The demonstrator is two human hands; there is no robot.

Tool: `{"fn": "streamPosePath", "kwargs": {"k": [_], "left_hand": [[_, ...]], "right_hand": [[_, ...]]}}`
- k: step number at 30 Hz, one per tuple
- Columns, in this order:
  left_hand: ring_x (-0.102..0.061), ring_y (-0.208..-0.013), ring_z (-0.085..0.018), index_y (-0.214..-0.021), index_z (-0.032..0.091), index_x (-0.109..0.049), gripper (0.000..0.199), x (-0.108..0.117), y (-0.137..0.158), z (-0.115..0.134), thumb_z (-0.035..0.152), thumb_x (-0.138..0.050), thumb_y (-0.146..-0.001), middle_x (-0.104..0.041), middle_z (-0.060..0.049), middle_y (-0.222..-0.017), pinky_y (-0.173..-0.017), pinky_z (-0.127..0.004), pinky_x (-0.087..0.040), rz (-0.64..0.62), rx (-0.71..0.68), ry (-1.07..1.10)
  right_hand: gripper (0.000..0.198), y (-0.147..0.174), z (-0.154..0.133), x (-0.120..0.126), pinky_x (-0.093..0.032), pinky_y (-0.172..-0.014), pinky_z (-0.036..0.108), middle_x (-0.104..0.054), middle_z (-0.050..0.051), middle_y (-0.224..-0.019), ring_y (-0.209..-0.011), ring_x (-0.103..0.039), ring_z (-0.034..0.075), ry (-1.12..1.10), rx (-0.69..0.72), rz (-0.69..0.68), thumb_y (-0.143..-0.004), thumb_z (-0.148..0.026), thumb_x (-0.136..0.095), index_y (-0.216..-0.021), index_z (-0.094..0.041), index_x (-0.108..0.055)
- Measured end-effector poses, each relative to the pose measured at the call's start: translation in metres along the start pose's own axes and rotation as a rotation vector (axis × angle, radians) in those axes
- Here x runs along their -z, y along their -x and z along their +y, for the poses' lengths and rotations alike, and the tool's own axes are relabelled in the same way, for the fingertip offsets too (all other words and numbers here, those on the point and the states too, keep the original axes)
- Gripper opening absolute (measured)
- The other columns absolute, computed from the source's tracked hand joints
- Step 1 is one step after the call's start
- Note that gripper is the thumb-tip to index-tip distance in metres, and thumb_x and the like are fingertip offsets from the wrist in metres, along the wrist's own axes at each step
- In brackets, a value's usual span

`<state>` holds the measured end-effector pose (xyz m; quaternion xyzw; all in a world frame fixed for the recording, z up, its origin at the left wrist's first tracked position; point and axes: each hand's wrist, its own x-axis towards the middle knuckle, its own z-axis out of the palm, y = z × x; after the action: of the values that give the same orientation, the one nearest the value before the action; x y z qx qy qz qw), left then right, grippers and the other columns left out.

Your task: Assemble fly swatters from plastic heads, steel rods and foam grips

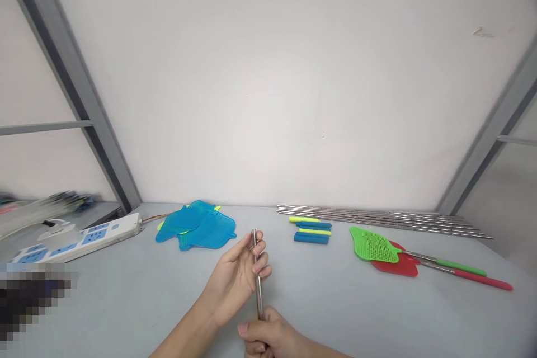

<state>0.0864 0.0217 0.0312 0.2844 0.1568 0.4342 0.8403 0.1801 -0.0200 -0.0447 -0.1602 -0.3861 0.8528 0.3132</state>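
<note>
Both my hands are closed on a metal rod that stands nearly upright in front of me. My left hand has its thumb and fingers around the upper end, whose tip shows just above the fingertips. Lower down, my right hand is wrapped round the rod; its bottom end is out of sight. Beyond the hands, to the left, lies a pile of blue fly swatter heads with bits of yellow under them. To the right of centre are several blue and yellow handle grips.
Several thin metal rods lie along the wall. At right, a green fly swatter overlaps a red fly swatter. A white power strip with a plug and cord sits at left. Grey frame posts flank the wall.
</note>
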Motion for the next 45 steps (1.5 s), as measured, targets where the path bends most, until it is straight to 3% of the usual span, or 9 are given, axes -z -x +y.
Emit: {"fn": "streamPosePath", "kwargs": {"k": [5, 17, 26, 36, 45], "left_hand": [[-0.026, -0.04, -0.004, -0.075, 0.017, -0.044, 0.013, 0.0013, 0.0006, 0.0039, 0.025, -0.036, -0.082, -0.026, 0.006, -0.053, -0.043, -0.02, -0.028, -0.006, -0.064, 0.02], [-0.018, -0.031, -0.003, -0.066, 0.017, -0.038, 0.015, 0.0091, -0.0012, 0.0027, 0.028, -0.037, -0.076, -0.017, 0.009, -0.043, -0.035, -0.018, -0.022, 0.061, 0.003, 0.059], [-0.012, -0.032, -0.004, -0.064, 0.018, -0.036, 0.019, 0.0092, -0.0001, -0.0012, 0.031, -0.036, -0.077, -0.014, 0.009, -0.042, -0.034, -0.018, -0.018, 0.042, -0.007, 0.076], [-0.011, -0.033, -0.004, -0.058, 0.017, -0.035, 0.025, 0.0068, -0.0002, -0.0025, 0.031, -0.036, -0.078, -0.014, 0.008, -0.044, -0.035, -0.018, -0.018, 0.059, -0.049, 0.072], [-0.01, -0.034, -0.004, -0.057, 0.016, -0.036, 0.026, 0.0092, 0.0006, -0.0023, 0.031, -0.033, -0.079, -0.011, 0.008, -0.044, -0.036, -0.019, -0.017, 0.028, -0.037, 0.09]], "right_hand": [[0.035, 0.0011, -0.0004, -0.0014, -0.012, -0.031, 0.017, -0.024, -0.009, -0.03, -0.028, -0.018, 0.001, 0.041, -0.026, 0.006, -0.067, -0.027, -0.052, -0.041, -0.016, -0.031], [0.036, 0.002, 0.0038, 0.0022, -0.009, -0.032, 0.019, -0.03, -0.007, -0.03, -0.027, -0.022, 0.001, 0.146, -0.061, 0.008, -0.066, -0.033, -0.054, -0.042, -0.016, -0.033], [0.034, 0.0049, 0.0012, -0.0015, -0.008, -0.031, 0.019, -0.029, -0.007, -0.03, -0.026, -0.021, 0.001, 0.219, -0.066, 0.035, -0.067, -0.029, -0.05, -0.041, -0.016, -0.032], [0.033, 0.0057, 0.0002, -0.0046, -0.009, -0.03, 0.018, -0.026, -0.008, -0.027, -0.025, -0.016, 0.001, 0.114, -0.068, -0.018, -0.071, -0.024, -0.047, -0.042, -0.017, -0.031], [0.033, 0.0079, -0.0005, -0.0062, -0.011, -0.029, 0.018, -0.028, -0.007, -0.028, -0.025, -0.019, 0.002, 0.138, -0.085, 0.027, -0.072, -0.023, -0.046, -0.043, -0.017, -0.032]]}}
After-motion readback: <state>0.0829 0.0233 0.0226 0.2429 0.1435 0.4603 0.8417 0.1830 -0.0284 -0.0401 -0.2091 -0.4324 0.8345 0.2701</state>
